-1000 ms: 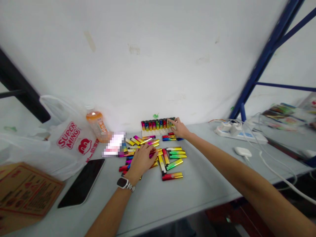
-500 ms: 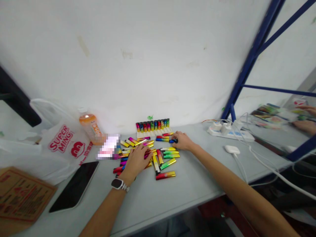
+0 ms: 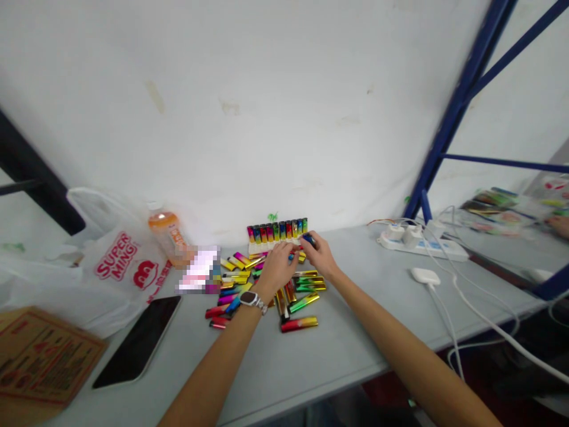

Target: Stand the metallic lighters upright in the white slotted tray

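Several shiny multicoloured lighters [image 3: 267, 287] lie scattered on the grey table [image 3: 338, 350]. A white tray [image 3: 255, 246] by the wall holds a row of upright lighters [image 3: 276, 230]. My right hand [image 3: 319, 256] is closed on one dark blue lighter [image 3: 308, 239] just in front of the row's right end. My left hand [image 3: 278, 267], with a watch on the wrist, reaches over the pile close to my right hand; its fingers touch a lighter there, and I cannot tell whether they grip it.
A white plastic bag [image 3: 111, 267], an orange drink bottle [image 3: 168, 234], a black phone [image 3: 138, 341] and a cardboard box [image 3: 38, 356] sit on the left. A power strip [image 3: 420, 243], a white charger [image 3: 425, 275] and cables lie to the right, by a blue rack [image 3: 457, 101].
My right hand picked a dark blue lighter off the table and lifted it toward the tray. My left hand left the middle of the pile and moved up and right beside it.
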